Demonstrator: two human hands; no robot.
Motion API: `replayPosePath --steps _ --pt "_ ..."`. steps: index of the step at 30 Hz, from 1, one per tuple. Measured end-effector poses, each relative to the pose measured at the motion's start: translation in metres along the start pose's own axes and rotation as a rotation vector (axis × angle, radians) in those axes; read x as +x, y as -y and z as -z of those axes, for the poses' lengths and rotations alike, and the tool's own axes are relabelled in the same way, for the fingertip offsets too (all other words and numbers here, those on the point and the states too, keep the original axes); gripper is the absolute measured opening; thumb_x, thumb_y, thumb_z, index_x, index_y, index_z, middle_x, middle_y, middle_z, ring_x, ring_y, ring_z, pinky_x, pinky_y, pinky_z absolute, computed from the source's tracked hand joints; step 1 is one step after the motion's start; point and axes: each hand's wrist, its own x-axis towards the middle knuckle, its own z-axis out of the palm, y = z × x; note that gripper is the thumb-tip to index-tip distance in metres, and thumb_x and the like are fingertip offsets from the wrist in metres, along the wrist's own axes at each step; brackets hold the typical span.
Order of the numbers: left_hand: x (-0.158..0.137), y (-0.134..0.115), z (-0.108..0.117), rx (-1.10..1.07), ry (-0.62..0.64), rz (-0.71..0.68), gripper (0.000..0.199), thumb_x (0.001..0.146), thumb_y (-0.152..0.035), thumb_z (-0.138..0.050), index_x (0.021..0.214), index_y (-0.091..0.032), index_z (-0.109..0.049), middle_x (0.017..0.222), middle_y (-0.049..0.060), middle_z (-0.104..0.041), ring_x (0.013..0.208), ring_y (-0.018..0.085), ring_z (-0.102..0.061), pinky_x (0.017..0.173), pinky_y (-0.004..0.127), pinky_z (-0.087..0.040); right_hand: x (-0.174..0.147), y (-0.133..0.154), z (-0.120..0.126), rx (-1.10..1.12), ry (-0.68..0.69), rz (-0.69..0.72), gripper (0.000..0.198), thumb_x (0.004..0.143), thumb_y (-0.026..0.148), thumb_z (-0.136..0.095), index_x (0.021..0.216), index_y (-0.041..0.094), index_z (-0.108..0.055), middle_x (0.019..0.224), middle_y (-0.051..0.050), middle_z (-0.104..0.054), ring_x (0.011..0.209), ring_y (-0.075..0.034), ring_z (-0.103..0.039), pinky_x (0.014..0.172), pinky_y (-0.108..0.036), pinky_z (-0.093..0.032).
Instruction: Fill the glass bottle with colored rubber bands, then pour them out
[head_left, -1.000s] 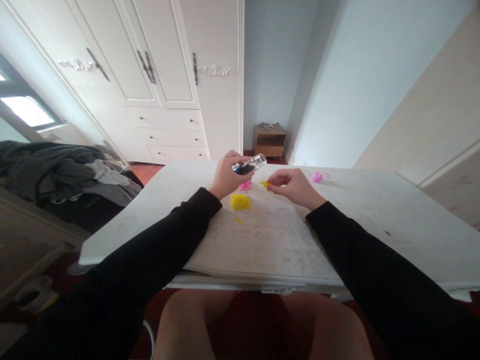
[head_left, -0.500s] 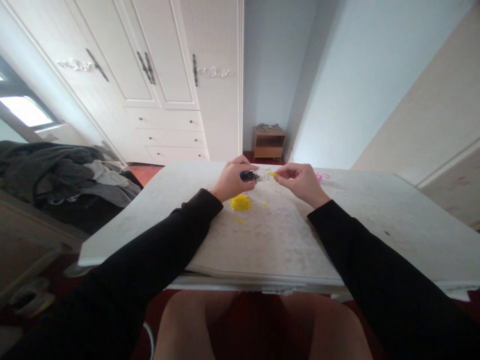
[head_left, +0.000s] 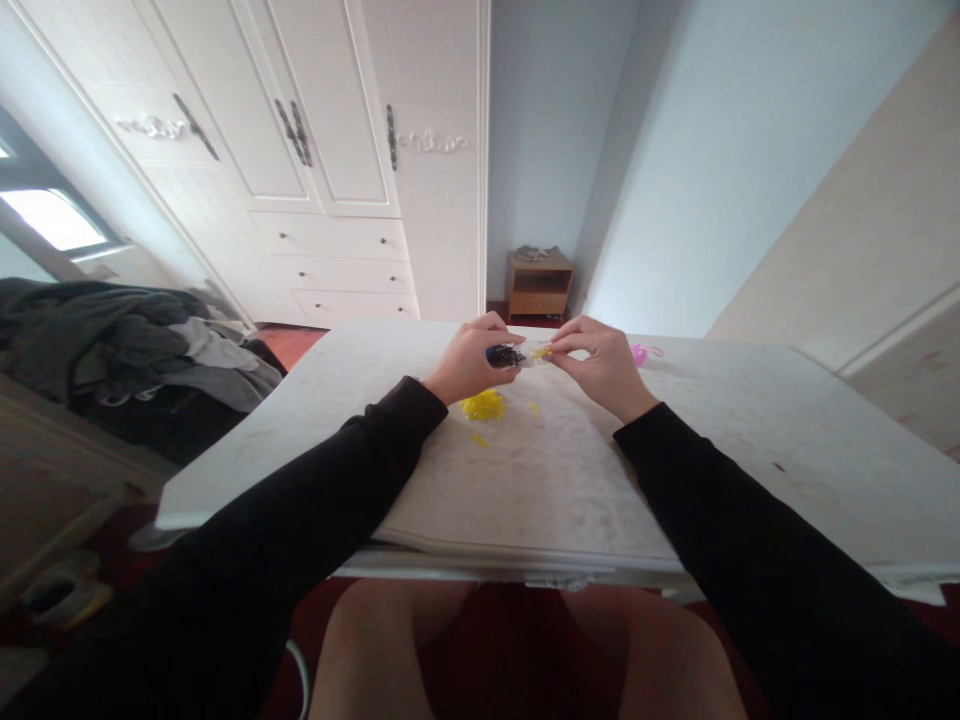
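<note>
My left hand (head_left: 480, 354) is closed around a small clear container (head_left: 507, 355) with dark bits inside and a blue patch at its left end. The container lies on its side in the grip, its right end towards my other hand. My right hand (head_left: 598, 362) pinches small yellow pieces (head_left: 545, 352) at that end; whether they are inside or just at the mouth I cannot tell. Below my left hand a heap of small yellow pieces (head_left: 482, 404) lies on the white table (head_left: 555, 490). A few loose yellow bits (head_left: 480, 440) are scattered near the heap.
A pink item with a loop (head_left: 640, 354) lies on the table beyond my right hand. Dark and grey clothes (head_left: 135, 350) are piled to the left. A white wardrobe (head_left: 322, 150) and a small wooden cabinet (head_left: 540, 285) stand behind the table.
My right hand has brought the yellow pieces slightly left, against the container's right end. My left hand has shifted a little to the right, still gripping the container.
</note>
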Motion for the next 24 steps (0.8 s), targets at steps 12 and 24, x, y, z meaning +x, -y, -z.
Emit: replayPosePath --steps 12,24 --pt "-0.001 -0.004 -0.002 -0.086 -0.044 -0.036 0.037 0.074 -0.019 -0.086 0.11 -0.022 -0.08 0.101 0.005 -0.069 0.087 0.018 -0.068 0.082 0.035 -0.058 0.0 0.007 -0.004 -0.02 -0.124 -0.051 0.006 0.085 0.025 -0.079 0.08 0.025 -0.076 0.084 -0.002 -0.074 0.08 -0.02 -0.064 0.069 -0.035 -0.054" --pt "0.001 -0.006 -0.001 -0.099 -0.051 -0.023 0.033 0.074 -0.019 -0.087 0.106 -0.021 -0.08 0.099 0.005 -0.07 0.088 0.019 -0.068 0.082 0.034 -0.058 0.0 0.012 0.0 -0.068 -0.079 0.084 0.01 0.085 0.014 -0.068 0.084 0.023 -0.072 0.091 -0.004 -0.071 0.087 -0.021 -0.064 0.066 -0.034 -0.05"
